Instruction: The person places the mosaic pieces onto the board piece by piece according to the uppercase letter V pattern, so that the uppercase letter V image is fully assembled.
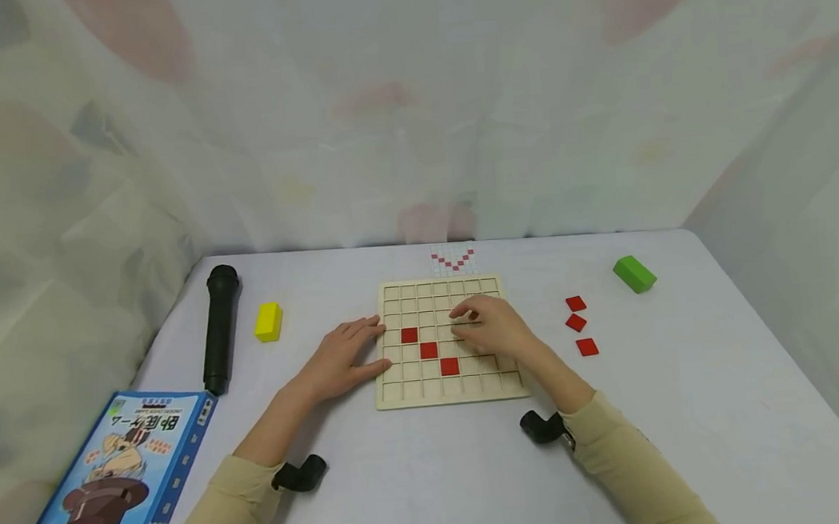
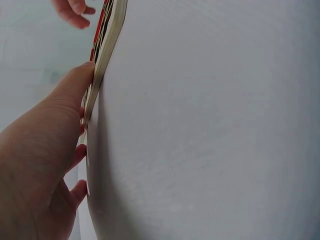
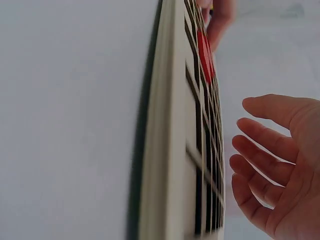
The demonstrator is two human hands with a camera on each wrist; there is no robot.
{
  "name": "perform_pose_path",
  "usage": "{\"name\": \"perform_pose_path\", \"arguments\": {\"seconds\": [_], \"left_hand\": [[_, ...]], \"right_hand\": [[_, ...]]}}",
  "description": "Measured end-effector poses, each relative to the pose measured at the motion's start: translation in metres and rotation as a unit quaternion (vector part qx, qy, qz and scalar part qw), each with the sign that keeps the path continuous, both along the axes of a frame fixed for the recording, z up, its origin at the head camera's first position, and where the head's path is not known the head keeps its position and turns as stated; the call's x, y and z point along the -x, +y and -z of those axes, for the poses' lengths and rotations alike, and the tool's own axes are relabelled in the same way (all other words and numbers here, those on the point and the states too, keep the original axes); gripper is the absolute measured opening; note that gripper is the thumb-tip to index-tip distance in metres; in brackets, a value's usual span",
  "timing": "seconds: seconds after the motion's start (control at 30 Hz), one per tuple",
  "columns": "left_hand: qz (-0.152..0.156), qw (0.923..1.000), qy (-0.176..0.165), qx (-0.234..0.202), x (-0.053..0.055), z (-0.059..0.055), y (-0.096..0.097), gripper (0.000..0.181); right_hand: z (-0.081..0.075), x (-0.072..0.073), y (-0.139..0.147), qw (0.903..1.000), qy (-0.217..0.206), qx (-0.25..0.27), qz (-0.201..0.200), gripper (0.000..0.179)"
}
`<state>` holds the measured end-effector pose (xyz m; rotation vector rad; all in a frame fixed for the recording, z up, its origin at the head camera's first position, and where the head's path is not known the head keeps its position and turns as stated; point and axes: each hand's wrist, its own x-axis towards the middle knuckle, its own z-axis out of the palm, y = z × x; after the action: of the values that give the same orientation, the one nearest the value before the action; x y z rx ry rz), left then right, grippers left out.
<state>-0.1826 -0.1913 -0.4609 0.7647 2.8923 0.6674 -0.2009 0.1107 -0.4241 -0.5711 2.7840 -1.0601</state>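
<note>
In the head view a pale wooden grid board (image 1: pixel 406 391) lies mid-table. Three red square tiles (image 1: pixel 428 350) sit in its cells on a diagonal. My left hand (image 1: pixel 339 358) rests at the board's left edge, with thumb and fingertips touching it, as the left wrist view also shows. Over the board's right half hovers my right hand (image 1: pixel 494 325), its fingers slightly bent and apart. The right wrist view shows nothing between these fingers (image 3: pixel 265 140). To the right of the board lie three loose red tiles (image 1: pixel 576 322).
Behind the board is a small card (image 1: pixel 454 258) with a red V pattern. A green block (image 1: pixel 634 274) stands at the right. On the left are a yellow block (image 1: pixel 268 322), a black microphone (image 1: pixel 220 330) and a blue game box (image 1: pixel 112 481).
</note>
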Motion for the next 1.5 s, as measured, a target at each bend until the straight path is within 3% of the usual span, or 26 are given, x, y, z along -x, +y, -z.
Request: {"name": "perform_pose_path", "arguments": {"seconds": [0.37,0.7,0.97,1.5], "left_hand": [[-0.001,1.0,0.002,-0.005,0.0,0.001,-0.004,0.066],[-0.001,0.9999,0.004,-0.011,-0.001,0.001,-0.005,0.065],[0.001,0.9999,0.007,-0.011,-0.001,0.001,-0.005,0.065],[-0.005,1.0,0.002,-0.006,-0.002,-0.002,-0.003,0.065]], "right_hand": [[0.001,-0.001,0.078,0.9965,-0.011,-0.008,0.083,0.026],[0.003,0.005,0.141,0.9903,-0.001,-0.066,0.122,0.026],[0.006,0.009,0.155,0.9897,-0.003,-0.077,0.121,0.031],[0.011,0.014,0.149,0.9891,-0.005,-0.063,0.133,0.034]]}}
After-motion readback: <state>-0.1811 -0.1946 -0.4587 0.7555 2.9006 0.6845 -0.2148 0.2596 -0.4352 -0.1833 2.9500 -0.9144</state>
